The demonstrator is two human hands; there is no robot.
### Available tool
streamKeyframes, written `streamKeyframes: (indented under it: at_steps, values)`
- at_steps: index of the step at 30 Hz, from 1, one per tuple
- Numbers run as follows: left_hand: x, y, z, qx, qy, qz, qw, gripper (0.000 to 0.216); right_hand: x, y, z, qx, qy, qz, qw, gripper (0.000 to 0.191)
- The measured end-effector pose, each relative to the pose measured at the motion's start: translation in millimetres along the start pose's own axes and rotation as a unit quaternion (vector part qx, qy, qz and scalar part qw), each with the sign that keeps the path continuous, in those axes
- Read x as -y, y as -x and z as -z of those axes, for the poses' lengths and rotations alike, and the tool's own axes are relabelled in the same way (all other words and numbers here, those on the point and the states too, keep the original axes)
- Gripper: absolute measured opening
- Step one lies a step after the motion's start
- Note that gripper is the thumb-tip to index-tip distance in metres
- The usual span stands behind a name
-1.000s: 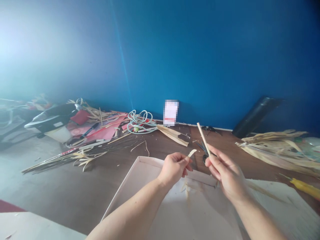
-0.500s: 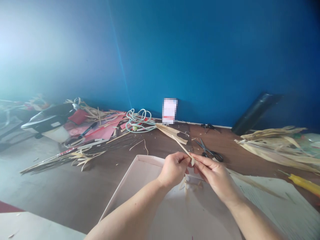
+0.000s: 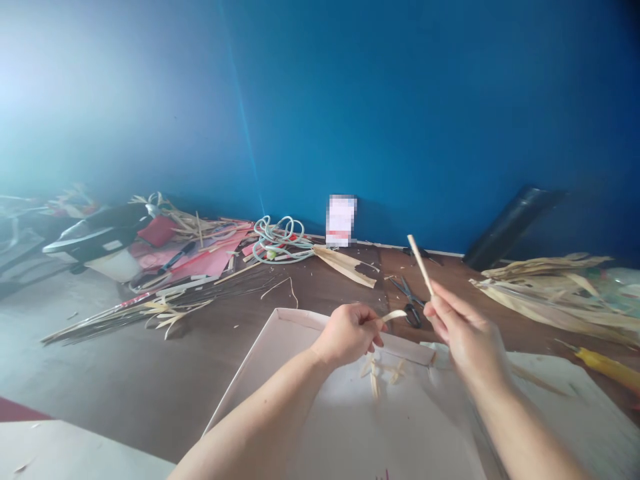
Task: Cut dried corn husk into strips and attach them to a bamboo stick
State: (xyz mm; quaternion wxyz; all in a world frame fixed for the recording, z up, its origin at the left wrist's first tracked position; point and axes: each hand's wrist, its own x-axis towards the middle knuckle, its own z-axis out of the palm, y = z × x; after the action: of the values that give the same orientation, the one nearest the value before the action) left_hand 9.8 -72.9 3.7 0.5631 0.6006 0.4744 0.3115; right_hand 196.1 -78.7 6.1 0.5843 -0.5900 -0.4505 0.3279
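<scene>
My left hand is closed in a pinch on a short pale curl of husk strip. My right hand is closed round a thin pale stick that points up and to the left. Both hands hover over the far edge of a white shallow box lid. A few small husk pieces lie in the lid just below the hands. Black-handled scissors lie on the brown table between and beyond the hands.
A pile of dried husk leaves lies at the right, with a yellow-handled tool near it. A coiled pale cable, red paper, thin dark sticks and a black-and-white appliance crowd the left. A black roll leans on the blue wall.
Half a second ago both hands met on the strip; now my right hand has pulled away to the right and up with the stick, and a few more pieces lie in the lid.
</scene>
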Motion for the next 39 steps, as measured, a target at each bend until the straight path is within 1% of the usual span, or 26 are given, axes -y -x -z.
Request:
streamKeyframes:
  at_steps: [1, 3, 5, 6, 8, 11, 16, 19, 23, 27, 31, 35, 39]
  values:
    - [0.1, 0.9, 2.8, 0.028, -0.036, 0.008, 0.999, 0.019, -1.4, -2.1, 0.7, -0.006, -0.029, -0.003, 1.000, 0.045]
    - [-0.7, 3.0, 7.5, 0.070, -0.125, 0.012, 0.990, 0.019, -3.7, -3.4, 0.3, 0.009, -0.051, 0.006, 0.999, 0.044]
    - [-2.3, 4.6, 10.0, 0.073, -0.221, -0.004, 0.973, 0.019, -5.2, -1.4, -1.8, 0.039, -0.040, 0.025, 0.998, 0.039]
    - [-3.0, 4.9, 10.2, 0.064, -0.258, -0.012, 0.964, 0.019, -5.9, 0.2, -3.0, 0.052, -0.029, 0.035, 0.998, 0.037]
    - [-3.6, 4.5, 9.4, 0.044, -0.295, -0.023, 0.954, 0.020, -7.5, 3.0, -4.6, 0.071, -0.008, 0.051, 0.996, 0.034]
    - [-1.5, 1.7, 6.9, 0.025, -0.291, -0.018, 0.956, 0.021, -11.2, 4.1, -4.7, 0.082, 0.009, 0.065, 0.994, 0.033]
    - [5.0, -3.5, 4.6, 0.018, -0.239, 0.003, 0.971, 0.023, -17.4, 2.0, -4.1, 0.087, 0.033, 0.086, 0.992, 0.034]
    - [7.3, -7.6, 6.1, 0.008, -0.225, 0.011, 0.974, 0.022, -16.6, 2.7, -4.9, 0.096, 0.039, 0.101, 0.990, 0.033]
    - [9.7, -19.0, 11.6, -0.019, -0.216, 0.007, 0.976, 0.020, -11.9, 6.2, -4.9, 0.122, 0.041, 0.111, 0.985, 0.032]
    - [11.4, -36.2, 16.8, -0.041, -0.195, 0.029, 0.980, 0.021, -12.3, 9.0, -6.2, 0.148, 0.044, 0.096, 0.983, 0.033]
    - [10.2, -47.5, 19.1, -0.046, -0.197, 0.030, 0.979, 0.020, -22.1, 9.2, -12.6, 0.155, 0.096, 0.074, 0.980, 0.034]
    - [8.1, -46.8, 19.9, -0.047, -0.214, 0.004, 0.976, 0.021, -33.9, 10.0, -19.7, 0.125, 0.147, 0.066, 0.979, 0.035]
    - [10.5, -38.7, 19.4, -0.062, -0.213, 0.010, 0.975, 0.020, -38.3, 11.6, -21.8, 0.126, 0.139, 0.053, 0.981, 0.038]
